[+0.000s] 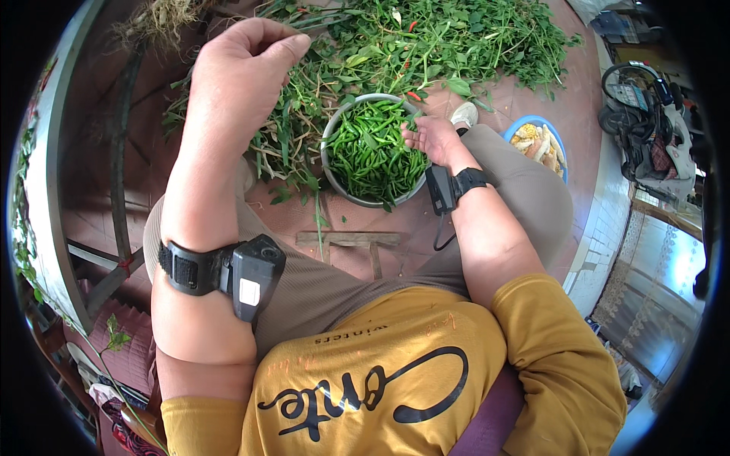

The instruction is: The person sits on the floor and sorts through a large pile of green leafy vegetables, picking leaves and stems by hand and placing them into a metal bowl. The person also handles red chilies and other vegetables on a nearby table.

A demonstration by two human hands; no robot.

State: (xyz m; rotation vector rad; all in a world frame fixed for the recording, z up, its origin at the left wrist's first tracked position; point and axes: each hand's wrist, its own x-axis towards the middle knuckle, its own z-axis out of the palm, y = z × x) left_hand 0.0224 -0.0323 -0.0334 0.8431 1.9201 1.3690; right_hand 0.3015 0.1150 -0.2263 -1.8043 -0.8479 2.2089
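A round metal basin [329,171] on the tiled floor between my legs holds a heap of slim green chilli peppers [370,151]. My right hand [432,138] hovers at the basin's right rim, palm showing and fingers loosely curled and spread. A small green leaf lies by its fingertips; whether they touch it is unclear. Raised over the left side, my left hand [245,68] has its thumb and index finger brought together. Green stalks pass behind those fingertips, and I cannot tell whether anything is pinched there. Cut leafy pepper plants [433,45] spread beyond the basin, with several red chillies among them.
A blue basin [507,132] of corn cobs stands beyond my right knee. Behind it at the right is a stroller-like wheeled frame [650,125]. A low wooden piece [348,238] lies on the floor near me. Metal table legs [120,154] rise at the left, below dried roots [151,25].
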